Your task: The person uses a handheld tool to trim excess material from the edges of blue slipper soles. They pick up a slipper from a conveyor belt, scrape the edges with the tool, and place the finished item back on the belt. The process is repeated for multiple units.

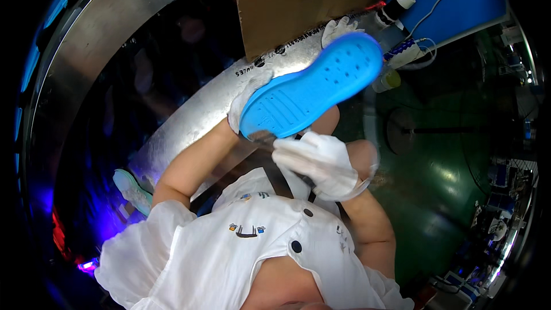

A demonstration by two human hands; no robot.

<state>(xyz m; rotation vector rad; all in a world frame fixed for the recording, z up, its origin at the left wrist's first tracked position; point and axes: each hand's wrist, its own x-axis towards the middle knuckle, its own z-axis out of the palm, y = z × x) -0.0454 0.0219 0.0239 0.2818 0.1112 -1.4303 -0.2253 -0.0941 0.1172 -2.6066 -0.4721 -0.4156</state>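
Note:
A bright blue shoe sole is held up in front of me, its wider end with small dimples pointing up and right, its ridged end toward me. White-gloved, my left hand is closed round the sole's left edge, its fingers partly hidden behind it. My right hand, also in a white glove, is at the lower edge of the sole and smeared by motion. A small dark brownish thing, perhaps bristles, touches the heel beside the right fingertips. Its handle is not visible.
Behind the sole runs a curved metal ledge with a brown cardboard sheet at its back. A white glove lies there. A pale shoe sole is at the left. To the right are a yellowish container and a green floor.

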